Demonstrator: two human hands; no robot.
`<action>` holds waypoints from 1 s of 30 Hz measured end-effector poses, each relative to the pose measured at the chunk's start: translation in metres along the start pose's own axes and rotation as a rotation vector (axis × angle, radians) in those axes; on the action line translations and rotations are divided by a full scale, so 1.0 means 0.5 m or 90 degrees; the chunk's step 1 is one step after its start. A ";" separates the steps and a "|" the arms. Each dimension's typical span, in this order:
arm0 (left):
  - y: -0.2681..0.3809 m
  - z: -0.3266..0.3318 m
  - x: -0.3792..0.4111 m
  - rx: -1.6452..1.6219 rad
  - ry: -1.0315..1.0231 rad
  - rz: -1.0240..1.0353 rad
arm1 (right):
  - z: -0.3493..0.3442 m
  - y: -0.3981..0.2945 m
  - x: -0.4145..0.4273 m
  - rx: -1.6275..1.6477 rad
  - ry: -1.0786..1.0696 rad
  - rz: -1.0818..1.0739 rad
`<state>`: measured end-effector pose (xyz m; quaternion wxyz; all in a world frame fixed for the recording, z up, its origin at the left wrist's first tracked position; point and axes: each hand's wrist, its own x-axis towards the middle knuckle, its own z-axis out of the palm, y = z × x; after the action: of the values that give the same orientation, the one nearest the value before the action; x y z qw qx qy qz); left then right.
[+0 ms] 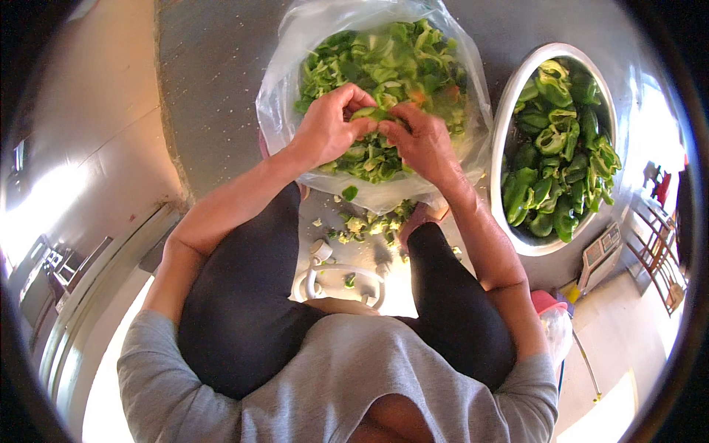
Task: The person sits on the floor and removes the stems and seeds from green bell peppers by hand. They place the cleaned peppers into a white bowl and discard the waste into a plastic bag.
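Note:
My left hand (336,123) and my right hand (419,138) meet over a clear plastic bag (282,94), both pinching one piece of green pepper (372,113) between thumbs and fingers. Below them, the wide-mouthed bag is filled with torn green pepper pieces (354,61), with a few orange-red spots among them. To the right, a large oval-looking metal basin (498,160) holds whole and opened green peppers (554,138).
Pepper cores and scraps (376,224) lie on the floor between my feet, under the bag's near edge. A white tubular frame (354,268) is between my knees. A scale with keys (601,249) stands beyond the basin's near end, beside a pink-topped clear container (554,321).

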<state>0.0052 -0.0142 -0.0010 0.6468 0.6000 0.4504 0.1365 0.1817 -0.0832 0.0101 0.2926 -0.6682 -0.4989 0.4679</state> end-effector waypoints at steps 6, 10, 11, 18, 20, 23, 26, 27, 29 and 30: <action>0.016 -0.002 0.012 -0.145 0.020 -0.041 | 0.000 -0.028 -0.006 -0.111 0.143 -0.119; 0.022 -0.020 0.009 -0.356 -0.005 -0.116 | -0.045 -0.012 0.004 0.179 0.030 0.055; 0.026 -0.024 0.005 -0.409 0.015 -0.148 | -0.049 -0.012 0.008 0.309 -0.021 0.127; 0.032 -0.012 0.007 -0.304 -0.169 -0.216 | -0.025 -0.015 -0.002 0.308 -0.120 0.116; 0.019 -0.003 0.005 -0.330 -0.172 -0.240 | -0.013 0.014 -0.010 0.046 -0.017 -0.120; 0.034 0.008 0.000 -0.306 -0.115 -0.250 | 0.009 0.033 -0.011 -0.148 0.033 -0.216; -0.012 -0.003 0.022 -0.229 -0.169 -0.209 | 0.001 0.018 -0.016 -0.209 0.071 -0.208; -0.006 -0.007 0.014 -0.202 -0.160 -0.217 | 0.010 0.024 -0.017 -0.205 0.077 -0.215; 0.013 0.000 0.011 -0.276 -0.149 -0.220 | -0.002 0.035 -0.020 -0.280 0.048 -0.080; 0.047 0.016 0.020 -0.361 -0.137 -0.224 | -0.024 0.080 -0.010 -0.289 -0.007 -0.142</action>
<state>0.0254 -0.0068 0.0152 0.8453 0.3206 0.4201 0.0787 0.2082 -0.1003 -0.0180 0.1821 -0.6550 -0.6633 0.3128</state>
